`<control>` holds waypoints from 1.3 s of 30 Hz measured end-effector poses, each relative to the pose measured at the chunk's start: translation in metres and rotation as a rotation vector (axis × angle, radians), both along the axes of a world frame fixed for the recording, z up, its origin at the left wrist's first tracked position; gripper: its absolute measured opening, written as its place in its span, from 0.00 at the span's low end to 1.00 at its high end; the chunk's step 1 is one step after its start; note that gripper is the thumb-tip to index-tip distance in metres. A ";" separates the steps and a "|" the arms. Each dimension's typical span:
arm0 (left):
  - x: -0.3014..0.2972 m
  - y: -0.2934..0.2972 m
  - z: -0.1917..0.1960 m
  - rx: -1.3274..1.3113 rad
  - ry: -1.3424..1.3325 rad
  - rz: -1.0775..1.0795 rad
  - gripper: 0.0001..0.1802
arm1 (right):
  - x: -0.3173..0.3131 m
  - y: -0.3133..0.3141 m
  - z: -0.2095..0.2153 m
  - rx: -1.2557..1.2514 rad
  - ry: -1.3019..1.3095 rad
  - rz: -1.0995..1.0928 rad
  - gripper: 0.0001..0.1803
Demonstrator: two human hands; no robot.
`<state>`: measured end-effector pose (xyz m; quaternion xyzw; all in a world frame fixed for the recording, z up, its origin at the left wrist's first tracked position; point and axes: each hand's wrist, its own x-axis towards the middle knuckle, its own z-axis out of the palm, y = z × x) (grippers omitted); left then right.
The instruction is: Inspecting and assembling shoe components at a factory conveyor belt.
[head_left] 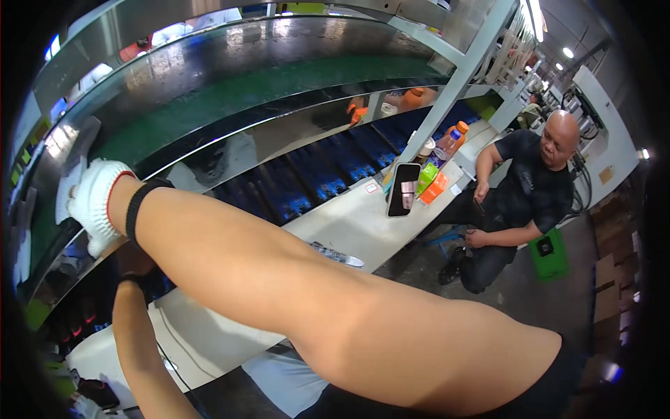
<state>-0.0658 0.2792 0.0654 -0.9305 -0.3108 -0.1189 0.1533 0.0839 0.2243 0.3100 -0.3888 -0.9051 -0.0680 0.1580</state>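
Observation:
My right arm stretches from the lower right across to the far left. Its hand (100, 202), in a white knit glove with a red-edged cuff, is at the belt's edge, with its fingers against a long, grey, flat piece (82, 148). This piece sticks up past the glove, over the green conveyor belt (202, 98). My left hand (132, 260) reaches in below the right wrist, beside the lower row of dark blue slats. It lies in shadow and its fingers are hidden. Dark bands circle both wrists.
A white ledge (349, 227) carries a phone (403, 190), bottles (447, 143), small orange and green packets (434, 187) and a grey-patterned tool-like item (337, 254). A person in dark clothes (523, 188) sits at the right, near a green crate (549, 255). A metal post (460, 84) rises beside the belt.

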 end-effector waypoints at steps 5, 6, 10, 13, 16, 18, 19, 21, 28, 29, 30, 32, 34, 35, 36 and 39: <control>0.015 -0.106 0.057 -0.320 -0.114 -0.159 0.29 | 0.013 -0.018 0.009 -0.006 0.096 0.015 0.39; 0.022 -0.141 0.069 -0.404 -0.277 -0.231 0.30 | 0.007 -0.019 0.002 0.055 0.202 0.085 0.38; 0.049 -0.249 0.051 -0.336 -0.334 -0.575 0.29 | 0.008 -0.022 0.008 0.029 0.220 0.045 0.35; 0.067 -0.310 0.036 -0.425 -0.537 -0.647 0.45 | 0.030 -0.034 0.001 0.130 0.294 0.005 0.29; 0.085 -0.353 0.008 -0.474 -0.959 -0.480 0.54 | 0.052 -0.056 0.009 0.063 0.223 -0.069 0.23; 0.099 -0.372 0.021 -0.468 -1.153 -0.403 0.50 | 0.068 -0.062 -0.004 0.098 0.261 -0.126 0.19; 0.103 -0.377 0.030 -0.403 -1.222 -0.372 0.49 | 0.078 -0.069 -0.014 0.128 0.294 -0.145 0.18; 0.103 -0.384 0.044 -0.554 -1.257 -0.321 0.44 | 0.119 -0.092 -0.043 0.391 0.597 0.018 0.15; 0.080 -0.396 0.121 -0.172 -0.813 -0.126 0.35 | 0.224 -0.286 -0.051 0.434 0.778 0.345 0.21; 0.076 -0.399 0.120 -0.183 -0.759 -0.083 0.37 | 0.230 -0.299 -0.070 0.234 0.948 0.393 0.20; 0.074 -0.405 0.117 -0.218 -0.769 -0.046 0.37 | 0.232 -0.317 -0.087 0.117 1.042 0.367 0.18; 0.072 -0.404 0.102 -0.217 -0.890 -0.060 0.31 | 0.240 -0.351 -0.123 -0.027 1.158 0.099 0.20; 0.078 -0.420 0.090 -0.418 -1.041 0.025 0.25 | 0.243 -0.380 -0.153 -0.301 1.353 -0.030 0.24; 0.082 -0.426 0.084 -0.612 -1.202 0.107 0.20 | 0.233 -0.396 -0.156 -0.476 1.500 0.043 0.23; 0.087 -0.425 0.078 -0.589 -1.307 0.013 0.13 | 0.217 -0.408 -0.163 -0.505 1.552 0.075 0.22; 0.082 -0.430 0.076 -0.579 -1.240 -0.066 0.12 | 0.188 -0.415 -0.185 -0.453 1.399 0.208 0.20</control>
